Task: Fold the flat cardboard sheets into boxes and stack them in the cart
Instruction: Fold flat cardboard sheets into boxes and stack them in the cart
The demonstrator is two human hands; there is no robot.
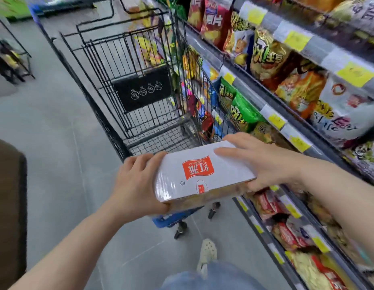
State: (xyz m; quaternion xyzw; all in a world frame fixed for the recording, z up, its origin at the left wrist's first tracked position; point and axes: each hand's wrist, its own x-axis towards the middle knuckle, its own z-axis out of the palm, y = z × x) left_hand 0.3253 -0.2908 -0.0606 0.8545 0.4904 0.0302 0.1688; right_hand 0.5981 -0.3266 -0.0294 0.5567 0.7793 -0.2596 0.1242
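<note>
Both hands, left hand [138, 183] and right hand [261, 162], grip a folded white box [202, 176] by its ends, level, ready to lower into the black cart [140, 91] just beyond.

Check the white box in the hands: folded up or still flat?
Folded up. The white box shows a top face and a side wall, held at its ends by the left hand and right hand.

Bright even store light, motion blur on shelves [307, 84], wide-angle bending at edges
</note>
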